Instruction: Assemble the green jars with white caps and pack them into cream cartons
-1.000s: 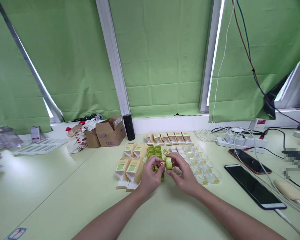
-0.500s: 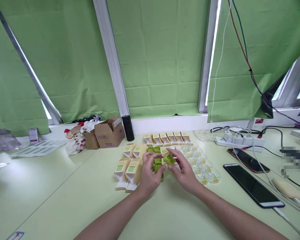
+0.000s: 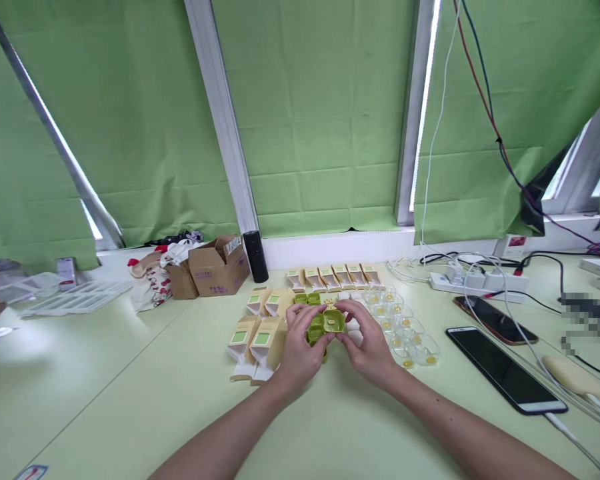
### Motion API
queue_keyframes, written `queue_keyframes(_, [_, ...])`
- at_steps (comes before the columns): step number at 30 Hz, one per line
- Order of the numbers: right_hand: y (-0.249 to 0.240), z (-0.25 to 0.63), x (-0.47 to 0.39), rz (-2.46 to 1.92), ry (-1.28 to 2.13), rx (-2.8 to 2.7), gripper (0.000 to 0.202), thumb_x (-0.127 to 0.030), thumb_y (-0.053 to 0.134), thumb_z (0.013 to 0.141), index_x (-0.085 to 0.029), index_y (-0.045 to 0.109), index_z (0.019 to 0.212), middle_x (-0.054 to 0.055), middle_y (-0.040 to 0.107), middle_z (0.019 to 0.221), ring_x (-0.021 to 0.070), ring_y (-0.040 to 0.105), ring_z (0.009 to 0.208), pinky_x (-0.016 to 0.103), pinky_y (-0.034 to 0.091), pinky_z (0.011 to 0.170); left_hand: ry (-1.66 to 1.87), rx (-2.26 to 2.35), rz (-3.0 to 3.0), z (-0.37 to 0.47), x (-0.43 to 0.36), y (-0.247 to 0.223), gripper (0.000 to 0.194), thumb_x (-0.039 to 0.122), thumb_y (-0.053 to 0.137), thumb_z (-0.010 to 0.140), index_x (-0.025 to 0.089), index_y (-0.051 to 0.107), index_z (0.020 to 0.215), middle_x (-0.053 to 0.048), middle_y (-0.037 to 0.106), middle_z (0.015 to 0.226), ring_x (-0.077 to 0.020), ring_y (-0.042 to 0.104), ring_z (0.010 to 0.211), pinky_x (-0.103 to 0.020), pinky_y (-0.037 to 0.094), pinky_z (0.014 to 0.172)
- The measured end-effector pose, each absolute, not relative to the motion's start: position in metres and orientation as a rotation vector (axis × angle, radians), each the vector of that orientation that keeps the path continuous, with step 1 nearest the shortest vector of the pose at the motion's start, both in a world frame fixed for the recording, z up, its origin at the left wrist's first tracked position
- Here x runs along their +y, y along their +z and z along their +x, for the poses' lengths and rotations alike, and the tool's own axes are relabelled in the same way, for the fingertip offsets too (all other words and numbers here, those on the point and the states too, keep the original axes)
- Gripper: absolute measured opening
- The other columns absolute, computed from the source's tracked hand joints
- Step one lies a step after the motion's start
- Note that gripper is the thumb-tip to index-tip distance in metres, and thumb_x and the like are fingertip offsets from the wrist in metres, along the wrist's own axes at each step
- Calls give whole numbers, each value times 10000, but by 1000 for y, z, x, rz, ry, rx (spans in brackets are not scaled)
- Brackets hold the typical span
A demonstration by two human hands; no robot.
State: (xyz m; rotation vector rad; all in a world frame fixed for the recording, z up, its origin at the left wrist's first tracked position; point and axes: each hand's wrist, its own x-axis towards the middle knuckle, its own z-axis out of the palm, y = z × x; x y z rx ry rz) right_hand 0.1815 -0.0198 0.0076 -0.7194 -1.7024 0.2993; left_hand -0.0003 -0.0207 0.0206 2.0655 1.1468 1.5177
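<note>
While both hands clasp it, green case [image 3: 326, 325] (yellow piece inside) above table [image 3: 130, 400].

Small packing workroom — rows of cartons [image 3: 260, 340], power strip [image 3: 473, 283].

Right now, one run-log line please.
left hand: holds green case | right hand: holds green case | case: open | table

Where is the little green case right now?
In the head view, the small open green plastic case sits mid-table, held between the left hand and right hand, with tan cardboard boxes to its left.
</note>
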Motion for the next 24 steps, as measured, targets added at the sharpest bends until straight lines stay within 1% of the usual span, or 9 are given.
queue_keyframes(5, [5, 183, -18, -707, 259, -1720, 454, -156, 604, 927, -300, 569, 1357, 112, 648, 1325, 298, 636, 1233, 455, 594, 938, 1514, 1152, 2089, 0, -21, 22, 419, 217, 791, 856, 292, 733, 1264, -86, 682, 1213, -302, 507, 1297, -481, 478, 1100])
queue_keyframes(8, [5, 184, -19, -697, 226, -1735, 424, -162, 593, 945, -290, 574, 1349, 117, 635, 1334, 301, 622, 1263, 486, 563, 1022, 1521, 1160, 2089, 0, -21, 23, 405, 188, 789, 841, 286, 738, 1231, -82, 693, 1213, -308, 489, 1308, -501, 466, 1111])
queue_keyframes(10, [6, 186, -19, -696, 175, -1745, 388, -167, 588, 961, -284, 589, 1331, 122, 626, 1322, 304, 613, 1253, 506, 546, 1039, 1534, 1165, 2085, 0, -21, 22, 410, 172, 784, 833, 285, 735, 1224, -80, 691, 1218, -310, 482, 1314, -513, 466, 1111])
queue_keyframes(13, [7, 187, -20, -718, 39, -1750, 324, -170, 602, 969, -278, 640, 1272, 123, 627, 1223, 306, 608, 1153, 513, 555, 949, 1535, 1175, 2092, 0, -21, 22, 402, 153, 770, 834, 285, 732, 1211, -76, 689, 1224, -307, 489, 1307, -517, 475, 1101])
queue_keyframes(16, [9, 188, -20, -739, -102, -1748, 274, -143, 614, 957, -271, 694, 1186, 103, 619, 1076, 283, 585, 999, 470, 540, 814, 1533, 1186, 2114, 0, -21, 21, 400, 140, 760, 838, 283, 727, 1210, -76, 693, 1225, -305, 501, 1292, -517, 484, 1087])
queue_keyframes(18, [11, 187, -21, -741, -168, -1760, 255, -120, 610, 952, -261, 716, 1137, 90, 603, 998, 265, 557, 936, 433, 514, 756, 1532, 1181, 2146, 0, -22, 20, 399, 145, 758, 845, 286, 725, 1217, -74, 695, 1220, -303, 502, 1283, -514, 487, 1083])
queue_keyframes(20, [12, 187, -22, -740, -212, -1778, 255, -99, 602, 952, -253, 727, 1112, 82, 590, 948, 253, 534, 902, 408, 492, 727, 1526, 1169, 2186, 0, -23, 19, 389, 155, 753, 856, 286, 723, 1221, -74, 696, 1217, -302, 499, 1275, -509, 485, 1084])
queue_keyframes(24, [11, 186, -21, -754, -280, -1798, 271, -82, 595, 949, -254, 740, 1099, 77, 591, 912, 247, 513, 876, 390, 461, 700, 1506, 1144, 2265, 0, -24, 16, 392, 152, 737, 873, 282, 712, 1241, -75, 686, 1243, -302, 482, 1269, -501, 483, 1077])
